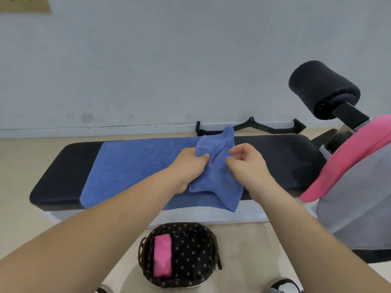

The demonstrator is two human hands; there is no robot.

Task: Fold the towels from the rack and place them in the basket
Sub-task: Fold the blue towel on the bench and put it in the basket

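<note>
— On the black padded tabletop [63, 166], what's on your feed?

— I see the blue towel [137, 166] spread flat along it, from the left part to the middle, its near edge draped over the near side. Its right end is turned back over itself into a rumpled, raised flap.

— And the hands?

— The left hand [190, 166] grips that flap, thumb on top and the rest under the cloth. The right hand [249, 166] is just right of it, its fingers [234, 150] loosely curled. Their tips meet the flap's edge, but I cannot tell whether they pinch it.

— The cloth itself?

— Mid-blue terry, even in colour, creased where the thumb presses.

— The basket?

— I have the basket [211, 234] on the floor [21, 176], near side of the tabletop. It has a dark lining with small pale flowers. A folded pink towel [162, 259] lies along its left side. At the right, a pink towel [347, 157] and a grey towel [359, 197] hang draped together.
</note>
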